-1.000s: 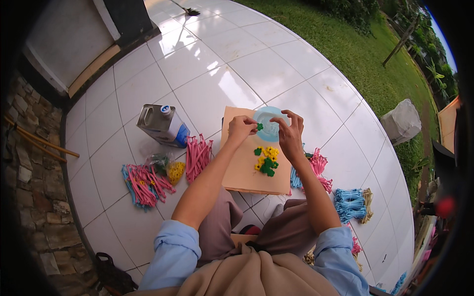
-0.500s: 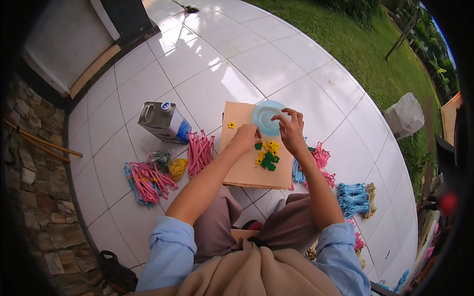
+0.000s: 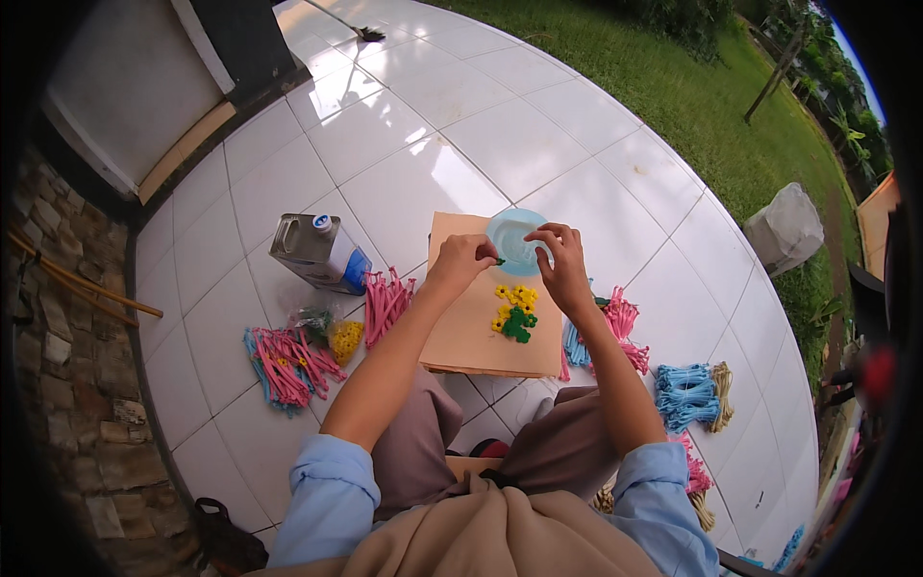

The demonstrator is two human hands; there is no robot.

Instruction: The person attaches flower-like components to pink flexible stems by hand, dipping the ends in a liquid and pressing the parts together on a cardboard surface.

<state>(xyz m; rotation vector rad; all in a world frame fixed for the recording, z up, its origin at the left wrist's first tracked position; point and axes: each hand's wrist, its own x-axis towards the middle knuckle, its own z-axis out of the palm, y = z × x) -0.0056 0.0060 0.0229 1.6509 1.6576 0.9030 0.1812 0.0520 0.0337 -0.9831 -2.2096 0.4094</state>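
Observation:
My left hand [image 3: 461,263] pinches a small green flower-shaped piece [image 3: 499,261] between thumb and fingertips, beside a light-blue round dish [image 3: 502,229]. Over the dish's right side, my right hand [image 3: 565,262] has its thumb and fingers curved but apart, with nothing visible in them. Something clear and shiny lies in the dish. Below both hands, yellow flower pieces [image 3: 520,294] with dark centres and green pieces [image 3: 519,325] form a loose pile. Pile and dish rest on a tan board [image 3: 457,332] in front of my knees.
A metal can [image 3: 322,255] with a blue-and-white label stands left of the board, near pink cord bundles [image 3: 387,300] and a bag of yellow pieces [image 3: 346,339]. Rightward lie more pink bundles [image 3: 620,322] and blue ones [image 3: 685,394]. White tiles border grass [image 3: 663,106].
My left hand has moved up and slightly left, lifting a green piece away from the pile. The yellow flower near the board's upper left no longer shows. My right hand stays by the dish.

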